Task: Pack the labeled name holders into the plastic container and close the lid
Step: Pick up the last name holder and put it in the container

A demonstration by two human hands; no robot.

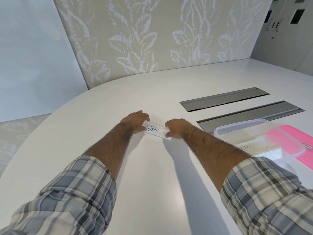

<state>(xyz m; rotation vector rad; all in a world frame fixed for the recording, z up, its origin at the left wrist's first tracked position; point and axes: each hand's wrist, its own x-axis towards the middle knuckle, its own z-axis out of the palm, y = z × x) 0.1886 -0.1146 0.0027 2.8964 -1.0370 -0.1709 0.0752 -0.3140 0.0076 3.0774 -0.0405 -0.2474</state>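
Both arms outstretched, left hand (135, 122) and right hand (177, 128) pinching inward.

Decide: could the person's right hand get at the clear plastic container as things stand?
Probably yes. The right hand is busy gripping the BEAR name holder, but the container sits open just to its right with bare table between.

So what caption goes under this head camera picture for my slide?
Both hands, left hand and right hand, grip the "Bear" name holder on the white table beside the open plastic container.
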